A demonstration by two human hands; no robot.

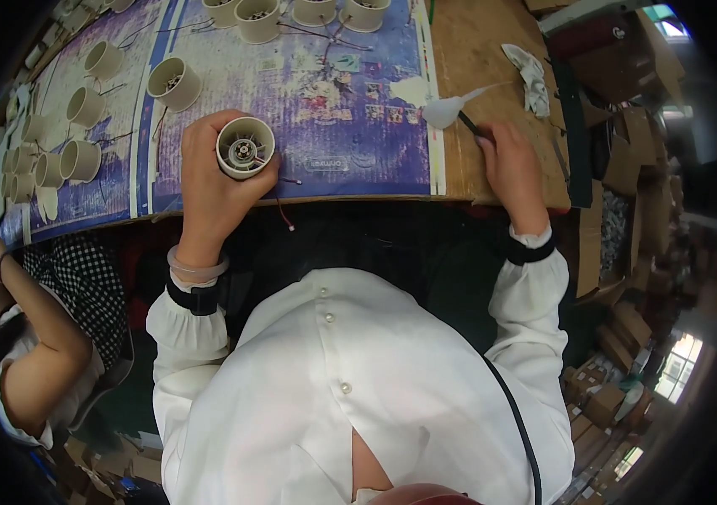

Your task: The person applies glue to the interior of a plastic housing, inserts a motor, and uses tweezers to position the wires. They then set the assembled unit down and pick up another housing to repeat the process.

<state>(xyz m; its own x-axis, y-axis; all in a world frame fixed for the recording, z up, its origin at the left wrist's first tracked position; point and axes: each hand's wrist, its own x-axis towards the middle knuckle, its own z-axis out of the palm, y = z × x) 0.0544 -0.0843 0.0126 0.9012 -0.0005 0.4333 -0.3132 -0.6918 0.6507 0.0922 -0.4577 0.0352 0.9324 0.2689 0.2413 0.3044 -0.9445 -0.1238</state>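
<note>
Fingers of the left hand (207, 177) curl around a pale cup (247, 125) at the middle left of the frame, by the front edge of the bench (480, 67). They bend just wide enough to hug its side, and the open top shows. Inside sits a round metal part (244, 152) with fins, like a small motor. Thin wires (281, 204) come out below the cup, and a tiny plug (291, 226) dangles past the bench edge. On the right of the frame, the right hand (514, 164) has bent fingers at the end of a dark stick (468, 124), but I cannot tell if they grip it. A white bottle (443, 112) with a long thin tip is just beside that stick. So far, the metal part is in the cup. More cups (257, 21) at the top of the frame hold metal bits too, so they look about as far along. This cup is probably not all done, but I cannot tell what is left.
</note>
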